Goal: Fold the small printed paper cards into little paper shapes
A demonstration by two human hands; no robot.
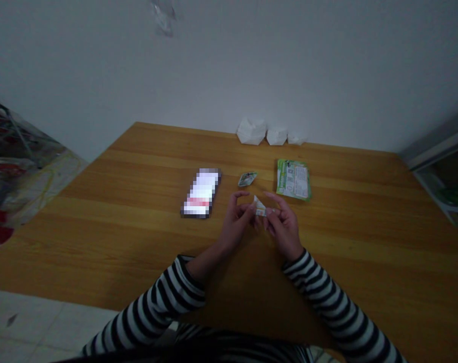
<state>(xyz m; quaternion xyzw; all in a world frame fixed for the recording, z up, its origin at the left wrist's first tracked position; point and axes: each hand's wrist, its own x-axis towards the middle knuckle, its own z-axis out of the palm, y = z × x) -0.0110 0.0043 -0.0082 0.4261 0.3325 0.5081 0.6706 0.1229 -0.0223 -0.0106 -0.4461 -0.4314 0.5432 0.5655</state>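
Observation:
Between my two hands is a small triangular piece of folded printed paper (pixel 260 207), white with orange and greenish print. My left hand (pixel 238 218) pinches its left side between thumb and fingers. On the other side, my right hand (pixel 283 222) grips the lower right corner, with the index finger raised behind it. Just beyond the fingertips lies a small green and white folded piece (pixel 247 178). A green printed packet (pixel 294 179) rests flat beyond my right hand. Left of my hands is a phone (pixel 201 193) with a lit, blurred screen.
Three white folded paper shapes (pixel 251 132) stand in a row at the wall side of the wooden table (pixel 119 212). A pale wall (pixel 214 65) rises behind it. Cluttered red items (pixel 2 166) are on the left, and a shelf (pixel 448 171) is at the right.

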